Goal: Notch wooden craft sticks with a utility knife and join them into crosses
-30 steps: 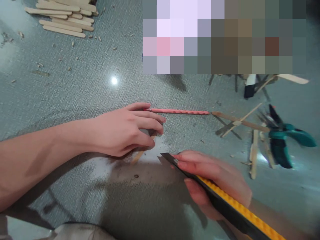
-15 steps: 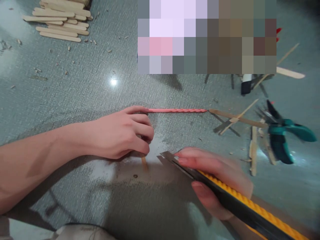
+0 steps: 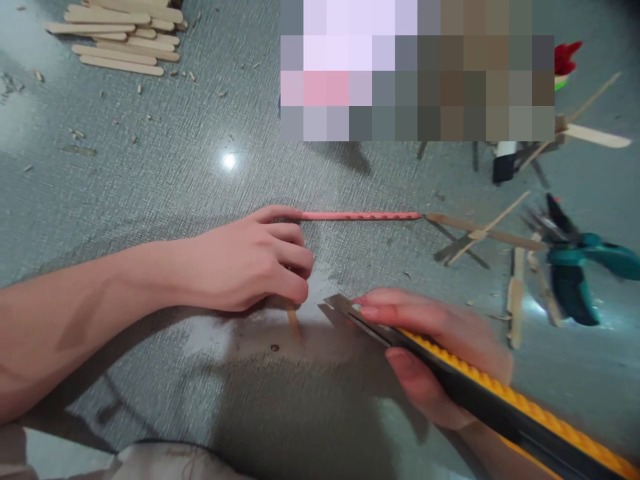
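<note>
My left hand point(image 3: 250, 263) rests on the grey table with its fingers curled. Under its thumb side, a thin wooden strip point(image 3: 295, 323) sticks out toward me, its other end hidden by the fingers. The index or another outer fingertip lies at the left end of a pink pencil point(image 3: 363, 216) with a grooved shaft, its tip pointing right. My right hand point(image 3: 435, 347) is wrapped round a yellow and black utility knife point(image 3: 475, 390). The blade is out, angled up and left, a short way to the right of my left hand.
A pile of craft sticks point(image 3: 125, 33) lies at the back left. Joined sticks point(image 3: 479, 235) and teal-handled pliers point(image 3: 573, 257) are on the right. Wood scraps are scattered about the table point(image 3: 175, 147). A blurred-out block covers the top middle.
The view has shifted slightly, moving the table items a little up and to the right. Both hands keep the same grip, with the knife blade still beside my left hand.
</note>
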Demonstrator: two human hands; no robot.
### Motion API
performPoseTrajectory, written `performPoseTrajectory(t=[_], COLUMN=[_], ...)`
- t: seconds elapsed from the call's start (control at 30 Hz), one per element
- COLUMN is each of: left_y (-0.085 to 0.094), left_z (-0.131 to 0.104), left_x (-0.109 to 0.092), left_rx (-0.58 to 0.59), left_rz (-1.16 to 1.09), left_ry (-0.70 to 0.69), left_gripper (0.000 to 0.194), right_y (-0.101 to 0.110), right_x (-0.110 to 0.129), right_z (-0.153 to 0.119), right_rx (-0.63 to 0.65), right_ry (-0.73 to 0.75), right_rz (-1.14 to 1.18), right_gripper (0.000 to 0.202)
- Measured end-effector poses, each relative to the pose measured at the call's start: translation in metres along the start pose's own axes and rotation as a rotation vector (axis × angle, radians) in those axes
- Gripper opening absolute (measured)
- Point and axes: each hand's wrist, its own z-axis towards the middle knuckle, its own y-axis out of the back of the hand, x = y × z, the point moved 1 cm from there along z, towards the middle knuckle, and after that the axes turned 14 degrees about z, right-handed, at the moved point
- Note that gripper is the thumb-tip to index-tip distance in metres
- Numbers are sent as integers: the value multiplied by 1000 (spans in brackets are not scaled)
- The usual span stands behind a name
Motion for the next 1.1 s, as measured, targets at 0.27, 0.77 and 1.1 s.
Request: performPoseTrajectory(t=[0.27, 0.77, 1.1], left_y=[3, 4, 3], left_z=[1, 1, 1], left_x=[-1, 1, -6], left_rx=[15, -29, -82], left_rz=[55, -10, 85], left_ry=[-47, -23, -87], left_gripper=[25, 27, 28], right_y=[0, -1, -3], right_x=[-2, 1, 0], right_z=[-2, 1, 2], right_rx=[8, 56, 98], right_ry=[-25, -14, 19], right_rz=[17, 90, 147], right_gripper=[18, 27, 30])
